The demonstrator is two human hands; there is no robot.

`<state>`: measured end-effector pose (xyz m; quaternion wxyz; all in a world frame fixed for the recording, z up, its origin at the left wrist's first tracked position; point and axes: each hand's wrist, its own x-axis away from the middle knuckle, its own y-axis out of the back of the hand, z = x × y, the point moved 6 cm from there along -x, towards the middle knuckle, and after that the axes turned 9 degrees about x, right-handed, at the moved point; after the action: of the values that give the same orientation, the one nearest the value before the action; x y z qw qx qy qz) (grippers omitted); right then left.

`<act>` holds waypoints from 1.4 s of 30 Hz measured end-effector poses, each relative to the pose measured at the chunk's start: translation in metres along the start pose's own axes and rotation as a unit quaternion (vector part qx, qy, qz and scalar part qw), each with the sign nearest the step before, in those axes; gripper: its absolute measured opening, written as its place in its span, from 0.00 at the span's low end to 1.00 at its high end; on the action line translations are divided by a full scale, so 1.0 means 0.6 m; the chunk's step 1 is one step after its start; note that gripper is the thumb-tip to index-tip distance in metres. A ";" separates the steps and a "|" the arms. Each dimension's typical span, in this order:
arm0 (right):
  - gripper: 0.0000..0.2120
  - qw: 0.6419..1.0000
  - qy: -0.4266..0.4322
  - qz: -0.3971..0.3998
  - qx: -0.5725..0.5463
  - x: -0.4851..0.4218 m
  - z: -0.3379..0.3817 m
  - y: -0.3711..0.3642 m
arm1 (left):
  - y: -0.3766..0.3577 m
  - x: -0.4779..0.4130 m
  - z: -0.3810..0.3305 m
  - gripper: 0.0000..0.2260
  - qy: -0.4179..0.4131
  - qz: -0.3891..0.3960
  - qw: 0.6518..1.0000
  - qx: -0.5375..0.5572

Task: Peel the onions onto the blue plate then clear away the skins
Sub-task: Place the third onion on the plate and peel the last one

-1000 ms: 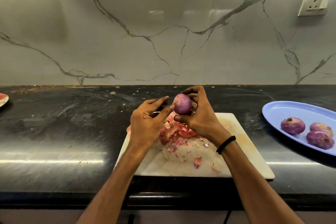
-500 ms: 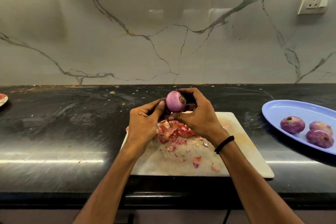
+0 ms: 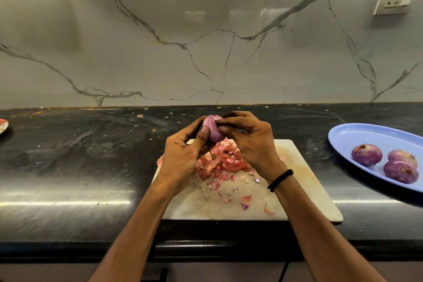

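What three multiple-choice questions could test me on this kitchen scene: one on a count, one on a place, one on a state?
1. How many onions lie on the blue plate? A two; B three; C five.
2. Where is the heap of skins? A on the blue plate; B on the cutting board; C in a bin.
3. How is the raised onion held? A by the left hand and right hand together; B lying loose on the board; C by tongs.
Answers: B, three purple bulbs rest on the plate; B, the heap lies on the board beneath the hands; A, fingers of both hands curl around it above the board.
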<state>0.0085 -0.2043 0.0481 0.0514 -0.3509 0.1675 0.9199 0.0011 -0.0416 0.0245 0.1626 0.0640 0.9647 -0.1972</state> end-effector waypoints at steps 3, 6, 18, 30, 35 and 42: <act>0.12 0.999 0.003 -0.030 0.030 -0.001 -0.007 0.003 | -0.002 0.000 0.004 0.19 0.004 0.000 1.000 -0.005; 0.08 0.989 0.045 -0.069 0.119 0.004 0.002 0.000 | -0.003 0.002 0.003 0.17 -0.001 0.002 1.000 -0.030; 0.05 0.994 -0.079 -0.070 0.025 0.006 -0.010 -0.001 | -0.004 -0.003 0.008 0.14 0.066 -0.020 0.994 0.088; 0.10 0.992 -0.114 -0.022 -0.058 0.010 -0.012 -0.013 | -0.005 0.004 0.002 0.22 -0.021 -0.008 0.997 -0.076; 0.09 0.990 -0.099 -0.079 0.060 0.012 -0.023 -0.010 | -0.001 0.003 0.001 0.23 -0.065 -0.018 0.981 -0.181; 0.08 0.982 -0.169 -0.076 -0.019 0.016 -0.036 -0.022 | -0.008 0.007 -0.012 0.25 -0.146 -0.031 0.964 -0.222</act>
<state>0.0179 -0.1995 0.0229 0.1422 -0.2032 0.1112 0.9623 -0.0055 -0.0428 0.0309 0.3056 -0.0328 0.9516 0.0095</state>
